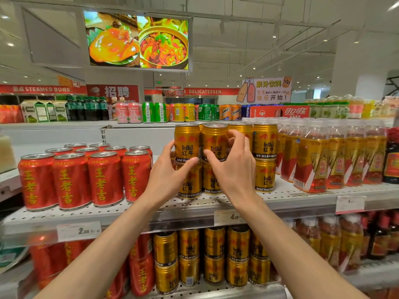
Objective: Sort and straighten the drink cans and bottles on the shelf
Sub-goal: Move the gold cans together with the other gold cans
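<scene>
Gold Red Bull cans stand stacked two high on the white perforated shelf (151,209). My left hand (170,169) touches the bottom left side of the upper left gold can (186,141), thumb under its base. My right hand (232,160) curls around the upper middle gold can (214,140), thumb in front and fingers on its right side. That can sits slightly higher than its neighbours. Left of them stand several red cans (86,175). Right of them stand amber drink bottles (323,156).
A lower shelf holds more gold cans (213,255) and red cans (140,275). Price tags (78,230) hang on the shelf edge. A dark bottle (391,156) is at the far right. Behind, another shelf carries mixed cans and a red Coca-Cola box (280,112).
</scene>
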